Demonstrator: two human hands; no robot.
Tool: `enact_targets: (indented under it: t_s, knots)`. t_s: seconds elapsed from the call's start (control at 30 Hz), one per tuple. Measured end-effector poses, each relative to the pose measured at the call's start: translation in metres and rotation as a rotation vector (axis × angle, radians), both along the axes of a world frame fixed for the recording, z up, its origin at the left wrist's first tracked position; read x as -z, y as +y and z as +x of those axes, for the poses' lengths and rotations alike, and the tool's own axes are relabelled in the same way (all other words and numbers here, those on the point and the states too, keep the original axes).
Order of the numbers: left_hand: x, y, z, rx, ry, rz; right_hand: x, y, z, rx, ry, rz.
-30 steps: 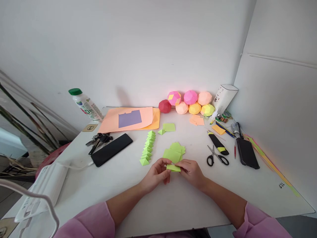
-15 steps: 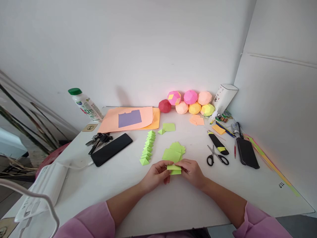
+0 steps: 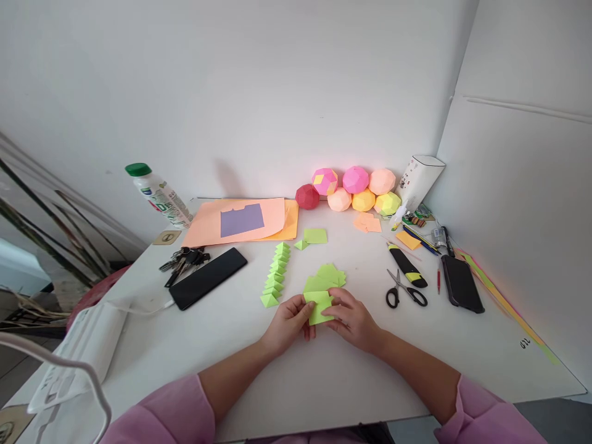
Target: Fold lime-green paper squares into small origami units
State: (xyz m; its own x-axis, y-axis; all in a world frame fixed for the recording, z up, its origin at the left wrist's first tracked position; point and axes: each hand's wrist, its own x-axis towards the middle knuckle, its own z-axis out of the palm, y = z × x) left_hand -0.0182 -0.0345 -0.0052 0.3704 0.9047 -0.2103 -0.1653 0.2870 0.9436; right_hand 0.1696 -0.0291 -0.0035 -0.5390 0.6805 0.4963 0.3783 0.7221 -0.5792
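Observation:
A small light-green paper square (image 3: 320, 307) is held up over the near middle of the table. My left hand (image 3: 285, 324) pinches its left side, thumb on the front face. On the other side my right hand (image 3: 355, 322) grips the right edge between thumb and fingers. Just beyond the hands lies a loose pile of green paper squares (image 3: 331, 275), partly covered by the held one. To its left runs a row of folded green paper pieces (image 3: 276, 274). Farther back, one folded piece (image 3: 301, 245) sits beside a flat green sheet (image 3: 316, 235).
Several faceted paper balls (image 3: 356, 180) are stacked against the wall. Scissors (image 3: 401, 291), a utility knife (image 3: 407, 265) and a black phone (image 3: 462, 283) lie on the right. Leftward are a dark phone (image 3: 209, 279), keys (image 3: 185, 262), orange sheets (image 3: 203, 228) and a bottle (image 3: 161, 196).
The green paper was folded over between my fingers; now it is opened flat. My right fingers have shifted to its right edge and spread a little. The other things stay put.

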Motion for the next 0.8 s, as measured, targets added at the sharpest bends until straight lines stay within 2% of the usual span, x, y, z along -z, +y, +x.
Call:
enact_targets:
  t_s: [0.2,0.37,0.5,0.67,0.8]
  knots:
    - [-0.001,-0.001,0.0,0.046,0.031,0.031,-0.003,0.0,-0.004,-0.013,0.102,-0.22]
    - [-0.009,-0.003,0.001,0.071,0.038,0.027,-0.013,-0.002,-0.008,0.069,0.189,-0.416]
    - [-0.008,-0.004,0.0,0.126,0.002,0.058,-0.019,-0.004,-0.01,0.131,0.28,-0.543]
    - [-0.004,-0.005,-0.002,0.156,0.049,0.049,-0.021,-0.007,-0.011,0.152,0.348,-0.631]
    - [-0.005,-0.006,-0.002,0.154,0.077,0.049,-0.018,-0.007,-0.011,0.175,0.34,-0.595]
